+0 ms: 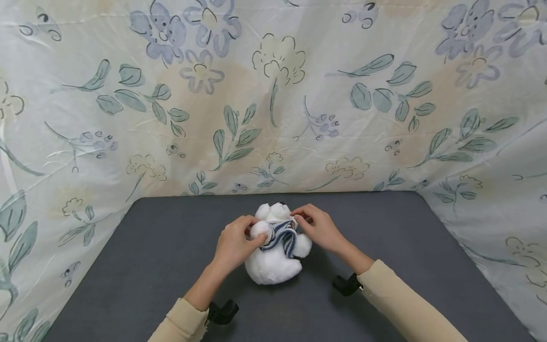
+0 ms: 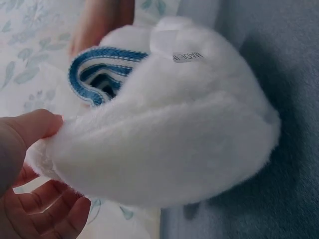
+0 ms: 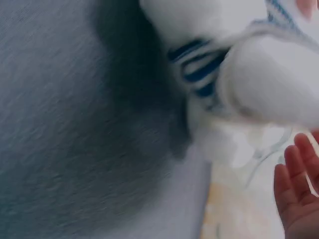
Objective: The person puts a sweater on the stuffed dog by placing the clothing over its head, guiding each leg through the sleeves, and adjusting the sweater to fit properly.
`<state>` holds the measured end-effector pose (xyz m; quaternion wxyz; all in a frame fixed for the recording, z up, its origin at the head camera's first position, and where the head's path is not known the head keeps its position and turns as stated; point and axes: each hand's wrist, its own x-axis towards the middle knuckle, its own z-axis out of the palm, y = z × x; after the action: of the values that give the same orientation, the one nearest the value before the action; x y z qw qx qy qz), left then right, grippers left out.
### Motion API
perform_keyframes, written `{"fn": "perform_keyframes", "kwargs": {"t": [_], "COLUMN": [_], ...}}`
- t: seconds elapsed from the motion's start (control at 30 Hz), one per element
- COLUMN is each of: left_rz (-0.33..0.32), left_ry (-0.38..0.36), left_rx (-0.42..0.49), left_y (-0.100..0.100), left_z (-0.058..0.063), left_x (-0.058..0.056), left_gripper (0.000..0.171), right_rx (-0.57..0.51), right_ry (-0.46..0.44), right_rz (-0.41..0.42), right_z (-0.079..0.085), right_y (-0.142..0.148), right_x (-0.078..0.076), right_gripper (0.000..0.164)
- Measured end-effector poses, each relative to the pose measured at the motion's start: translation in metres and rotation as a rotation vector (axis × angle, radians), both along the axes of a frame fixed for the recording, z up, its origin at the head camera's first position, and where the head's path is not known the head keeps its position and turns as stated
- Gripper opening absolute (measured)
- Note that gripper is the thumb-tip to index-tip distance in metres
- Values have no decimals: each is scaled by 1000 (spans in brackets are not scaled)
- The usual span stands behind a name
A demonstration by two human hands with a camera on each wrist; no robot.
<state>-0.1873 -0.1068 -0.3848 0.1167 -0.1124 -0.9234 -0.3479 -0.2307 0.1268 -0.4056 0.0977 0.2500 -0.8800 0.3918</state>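
A white plush bear point(image 1: 271, 266) sits tilted back on the dark table, its dark nose pointing up and away. A blue-and-white striped knit top point(image 1: 285, 235) is bunched round its chest and shoulders. My left hand point(image 1: 236, 240) pinches the bear's arm on the left side between thumb and fingers; the left wrist view shows this hand point(image 2: 37, 174) at the edge of the white plush. At the bear's neck on the right, my right hand point(image 1: 318, 228) pinches the top's edge with thumb and forefinger. Its other fingers point(image 3: 296, 184) are loosely bent in the right wrist view.
The grey table point(image 1: 171, 247) has rounded far corners. Floral cloth point(image 1: 273, 118) hangs behind it and along both sides. Black wrist devices point(image 1: 223, 312) are strapped below the beige sleeves point(image 1: 410, 299). A white label point(image 2: 187, 56) sticks out from the bear's back.
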Motion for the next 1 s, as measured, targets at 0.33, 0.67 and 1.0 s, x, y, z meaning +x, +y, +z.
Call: {"fn": "perform_keyframes", "kwargs": {"t": [0.33,0.67,1.0], "left_rz": [34,53,54], "left_ry": [-4,12,18], "left_rx": [39,119,328], "left_y": [-10,-10,-16], "left_z": [-3,-5,-8], "left_x": [2,2,-1], "left_gripper": [23,17,16], "right_rx": [131,193,12], "right_ry": [-148,-168,-424], "right_rz": [-42,52,64], "right_z": [-34,-49,-38], "right_y": [6,-2,-7], "right_x": [1,12,15], "right_gripper": [14,13,20]}}
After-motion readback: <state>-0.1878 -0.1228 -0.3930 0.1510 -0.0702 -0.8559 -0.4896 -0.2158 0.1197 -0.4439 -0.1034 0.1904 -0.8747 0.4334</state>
